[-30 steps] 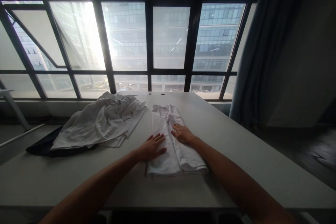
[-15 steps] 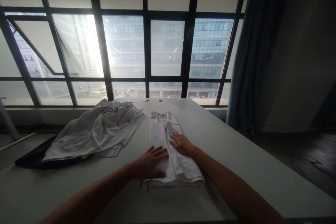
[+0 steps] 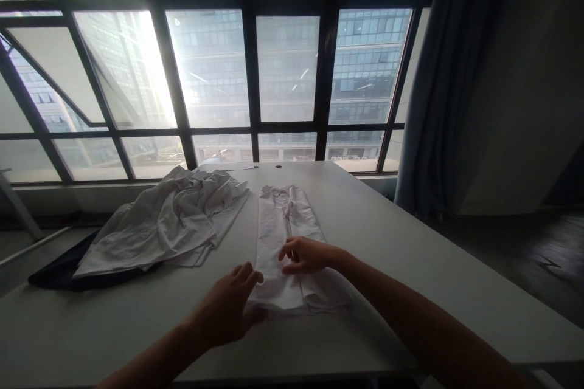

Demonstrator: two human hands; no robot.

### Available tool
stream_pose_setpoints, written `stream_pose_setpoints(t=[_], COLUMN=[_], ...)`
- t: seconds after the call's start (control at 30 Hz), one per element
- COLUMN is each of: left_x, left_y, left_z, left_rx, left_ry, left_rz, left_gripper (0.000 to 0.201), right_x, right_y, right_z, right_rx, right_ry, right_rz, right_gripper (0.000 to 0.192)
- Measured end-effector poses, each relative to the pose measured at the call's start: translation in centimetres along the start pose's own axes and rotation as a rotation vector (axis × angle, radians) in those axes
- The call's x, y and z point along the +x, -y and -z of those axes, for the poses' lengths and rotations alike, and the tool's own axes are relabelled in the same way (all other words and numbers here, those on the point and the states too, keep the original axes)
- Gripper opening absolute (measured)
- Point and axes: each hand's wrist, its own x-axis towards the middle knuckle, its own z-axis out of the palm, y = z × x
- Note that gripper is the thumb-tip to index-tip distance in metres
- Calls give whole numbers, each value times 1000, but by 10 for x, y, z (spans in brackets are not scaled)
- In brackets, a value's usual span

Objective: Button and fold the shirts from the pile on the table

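A white shirt [image 3: 272,237], folded into a long narrow strip, lies on the white table with its collar end away from me. A placket-like seam runs down its middle. My left hand [image 3: 228,305] is at the shirt's near left corner, thumb and bent fingers apart at the edge. Over the lower middle of the shirt hovers or rests my right hand [image 3: 308,255], its fingers loosely bent and thumb apart; whether it touches the cloth is unclear. Nothing shows gripped in either hand.
Left of the shirt, a crumpled heap of white garments [image 3: 159,225] lies partly on a dark cloth [image 3: 59,264]. The white table [image 3: 378,243] extends toward large windows [image 3: 287,67]. A blue curtain [image 3: 433,85] hangs at the right.
Both hands lay flat on the shirt before. The left has moved left to its near corner; the right has come nearer and slightly left, its fingers now bent. The view has tilted a little down.
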Motion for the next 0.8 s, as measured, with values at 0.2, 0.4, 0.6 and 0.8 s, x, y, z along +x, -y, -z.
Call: stream_pose_setpoints(t=[0.2, 0.4, 0.6, 0.8], left_x=[-12, -14, -23, -25], left_y=[-8, -21, -27, 8], left_z=[-25, -32, -36, -2], left_rx=[22, -19, -76, -306], left_ry=[-75, -215, -78, 0], left_rz=[207, 124, -62, -123], left_gripper=[25, 29, 31, 42], right_x=[-7, -14, -18, -43], right_y=[-5, -5, -2, -38], right_z=[-18, -27, -17, 25], right_rx=[-67, -92, -14, -55], right_ry=[-48, -142, -80, -191], right_rz=[-12, -15, 20, -161], right_gripper=[28, 27, 30, 33])
